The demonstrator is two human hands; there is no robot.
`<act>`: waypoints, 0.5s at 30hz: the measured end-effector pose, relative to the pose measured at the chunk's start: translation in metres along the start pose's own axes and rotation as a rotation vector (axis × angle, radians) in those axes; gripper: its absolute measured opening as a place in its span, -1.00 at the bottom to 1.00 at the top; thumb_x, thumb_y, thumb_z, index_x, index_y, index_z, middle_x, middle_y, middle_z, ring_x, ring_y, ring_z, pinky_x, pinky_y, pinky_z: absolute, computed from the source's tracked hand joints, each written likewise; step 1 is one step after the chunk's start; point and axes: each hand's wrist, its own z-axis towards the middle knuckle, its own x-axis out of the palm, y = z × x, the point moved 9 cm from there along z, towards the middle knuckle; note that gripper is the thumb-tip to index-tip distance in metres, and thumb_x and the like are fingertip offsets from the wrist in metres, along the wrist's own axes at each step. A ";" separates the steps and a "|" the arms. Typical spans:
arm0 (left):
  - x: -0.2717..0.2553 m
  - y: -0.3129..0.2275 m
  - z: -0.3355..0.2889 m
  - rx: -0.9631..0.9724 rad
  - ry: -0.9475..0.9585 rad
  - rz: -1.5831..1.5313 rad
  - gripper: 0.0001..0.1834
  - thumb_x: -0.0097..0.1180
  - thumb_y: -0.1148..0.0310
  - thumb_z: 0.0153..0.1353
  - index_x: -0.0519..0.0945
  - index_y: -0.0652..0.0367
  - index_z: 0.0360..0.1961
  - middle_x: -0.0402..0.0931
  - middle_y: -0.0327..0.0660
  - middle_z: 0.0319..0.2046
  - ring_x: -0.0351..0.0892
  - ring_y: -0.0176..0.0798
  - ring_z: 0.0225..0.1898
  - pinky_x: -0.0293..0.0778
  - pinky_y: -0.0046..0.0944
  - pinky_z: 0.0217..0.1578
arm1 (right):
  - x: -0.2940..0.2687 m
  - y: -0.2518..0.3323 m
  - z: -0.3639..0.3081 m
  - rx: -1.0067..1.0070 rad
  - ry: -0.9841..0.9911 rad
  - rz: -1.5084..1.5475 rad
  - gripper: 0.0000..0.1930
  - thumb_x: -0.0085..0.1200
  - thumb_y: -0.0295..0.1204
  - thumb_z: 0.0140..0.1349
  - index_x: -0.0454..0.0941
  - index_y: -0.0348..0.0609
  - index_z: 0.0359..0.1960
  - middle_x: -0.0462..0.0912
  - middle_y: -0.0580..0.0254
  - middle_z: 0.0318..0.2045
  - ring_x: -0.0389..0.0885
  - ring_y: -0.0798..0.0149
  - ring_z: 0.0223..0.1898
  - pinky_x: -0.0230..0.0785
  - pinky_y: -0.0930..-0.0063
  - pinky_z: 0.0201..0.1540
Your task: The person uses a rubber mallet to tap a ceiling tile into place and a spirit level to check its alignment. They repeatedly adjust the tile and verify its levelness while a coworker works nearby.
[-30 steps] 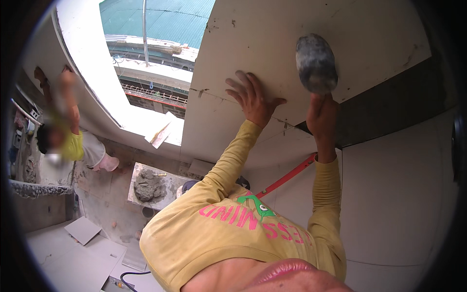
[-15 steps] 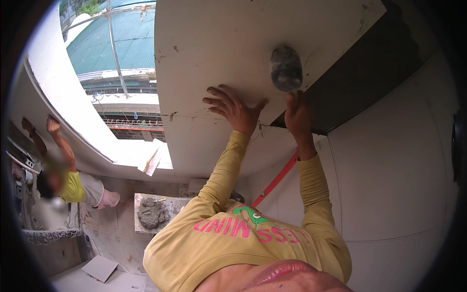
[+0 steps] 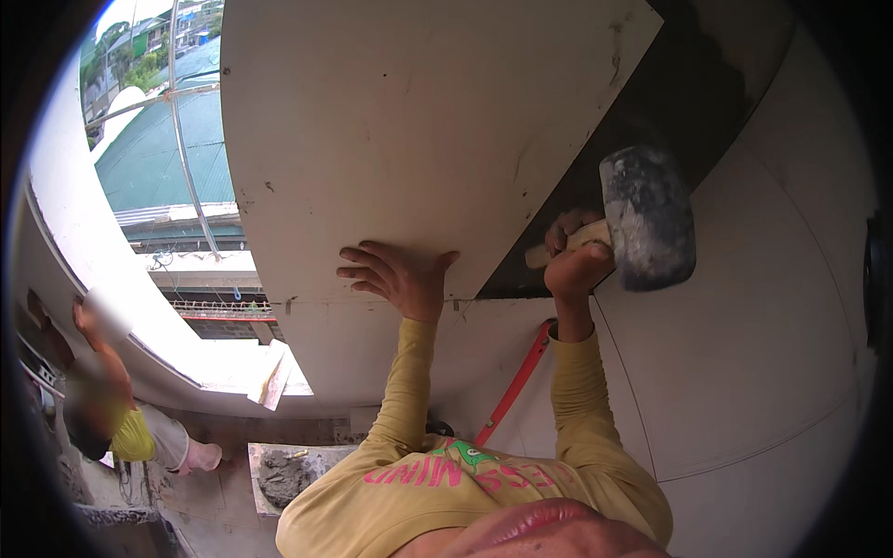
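My left hand (image 3: pixel 402 279) rests flat with fingers spread on a large pale wall tile (image 3: pixel 400 130), near its lower edge. My right hand (image 3: pixel 575 256) is wrapped round the wooden handle of a rubber mallet (image 3: pixel 648 219). The mallet's dark, white-smudged head points to the right, apart from the tile. Behind it lies a dark uncovered strip (image 3: pixel 642 116) of wall along the tile's right edge.
A red bar (image 3: pixel 514 386) leans below my right forearm. Lower left, a board (image 3: pixel 263 505) carries grey mortar (image 3: pixel 286 476). A co-worker in a yellow top (image 3: pixel 135 437) has hands raised to the wall under a bright window opening (image 3: pixel 177 167).
The mallet has swung away from the tile to the right, its head turned sideways. My left hand stays spread on the tile. The whole view has shifted.
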 end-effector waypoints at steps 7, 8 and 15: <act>-0.002 0.000 0.000 0.012 0.014 -0.020 0.78 0.47 -0.48 -0.42 -0.45 0.28 0.51 -0.62 0.41 0.48 -0.66 0.72 0.43 -0.23 0.74 0.23 | 0.021 -0.025 -0.001 0.288 0.205 -0.036 -0.36 -0.26 0.23 0.47 0.26 -0.07 -0.56 0.28 0.47 -0.71 0.29 0.52 -0.72 0.12 0.53 -0.67; -0.002 -0.001 0.001 0.015 0.015 -0.030 0.78 0.48 -0.47 -0.42 -0.46 0.27 0.51 -0.62 0.40 0.48 -0.67 0.71 0.43 -0.24 0.74 0.23 | 0.020 -0.019 0.003 0.193 0.172 -0.056 -0.35 -0.26 0.23 0.47 0.26 -0.07 -0.57 0.27 0.47 -0.72 0.29 0.53 -0.72 0.11 0.53 -0.68; -0.010 -0.007 0.003 -0.022 0.055 -0.076 0.75 0.49 -0.44 -0.36 -0.50 0.21 0.51 -0.64 0.38 0.49 -0.70 0.69 0.43 -0.29 0.69 0.27 | 0.018 -0.038 0.023 0.500 0.314 -0.298 -0.41 -0.22 0.08 0.53 0.35 -0.23 -0.48 0.35 0.36 -0.65 0.30 0.41 -0.68 0.12 0.35 -0.61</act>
